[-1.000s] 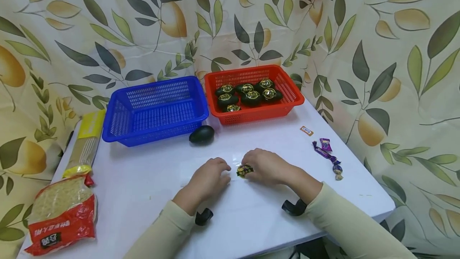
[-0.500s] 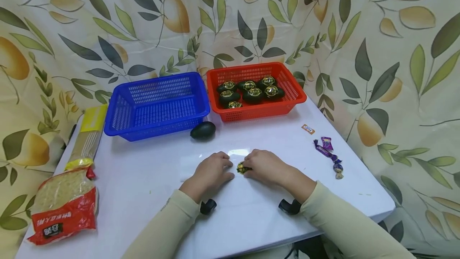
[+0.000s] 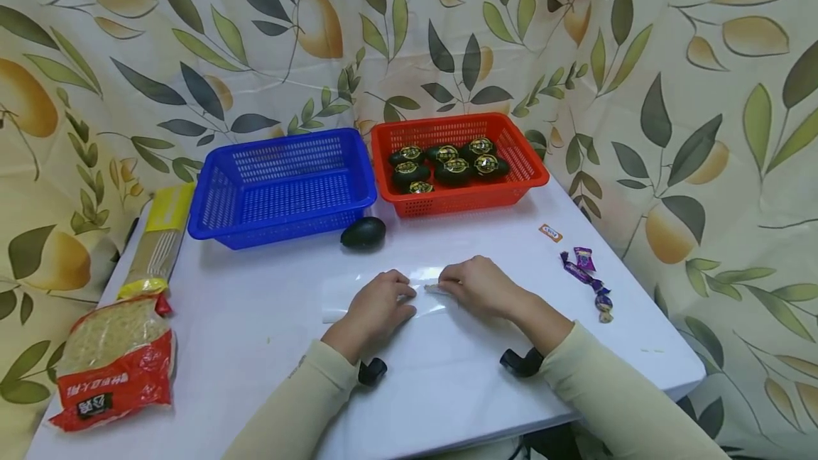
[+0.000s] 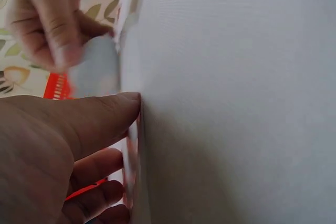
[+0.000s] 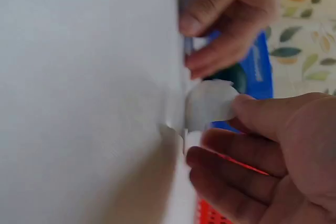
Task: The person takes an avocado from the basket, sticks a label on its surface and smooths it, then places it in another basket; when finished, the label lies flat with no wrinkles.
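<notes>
Between the thumb and fingertips of my right hand is a round sticker, its pale blank underside showing in the right wrist view. In the head view the sticker appears edge-on as a thin light sliver. Beneath it a clear, shiny sheet lies on the white table. My left hand rests on the sheet just left of the sticker, thumb and fingertips down on the surface. Beyond both hands lies a dark green avocado with no sticker on its visible side.
Behind the avocado stands a blue basket with nothing in it. A red basket beside it holds several dark avocados with gold-and-black stickers. Wrapped candies lie at the right. A red food bag and a noodle packet line the left edge.
The sticker's gold-and-black face was visible under my right fingertips; now it has tipped up off the sheet in my right hand. My left hand has barely moved.
</notes>
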